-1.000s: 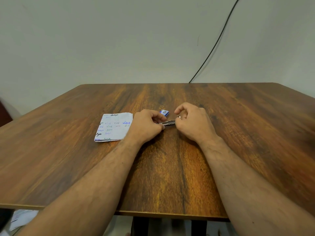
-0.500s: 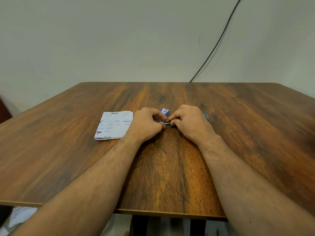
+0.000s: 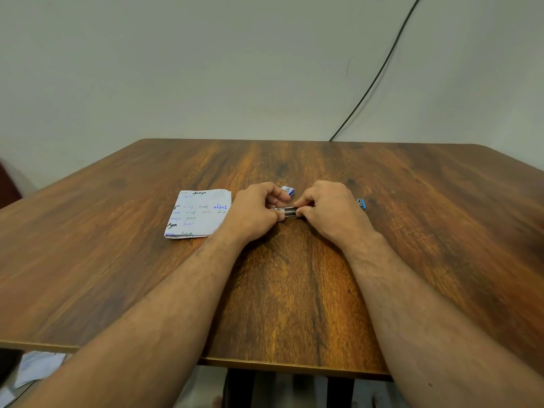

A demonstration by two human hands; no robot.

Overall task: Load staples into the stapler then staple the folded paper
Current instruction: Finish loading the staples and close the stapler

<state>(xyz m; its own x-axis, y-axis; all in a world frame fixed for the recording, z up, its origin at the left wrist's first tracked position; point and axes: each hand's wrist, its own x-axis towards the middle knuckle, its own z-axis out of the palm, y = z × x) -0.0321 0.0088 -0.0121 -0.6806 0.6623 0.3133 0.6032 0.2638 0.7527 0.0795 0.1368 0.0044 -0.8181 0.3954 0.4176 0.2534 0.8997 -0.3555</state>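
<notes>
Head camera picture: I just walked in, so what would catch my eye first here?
Two bare forearms reach to mid-table, where the left hand and right hand both grip a small metal stapler. Just left of them lies a folded paper covered in handwriting, and a tiny blue staple box sits right behind the hands.

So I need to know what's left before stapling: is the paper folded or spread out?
Folded. The paper lies flat beside the left hand, layered edges showing along its near side.

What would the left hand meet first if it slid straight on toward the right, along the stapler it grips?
Most likely the right hand. The left hand grips the stapler, with the other hand's fingertips pinching the same stapler just beyond. The small staple box seems farther back.
</notes>
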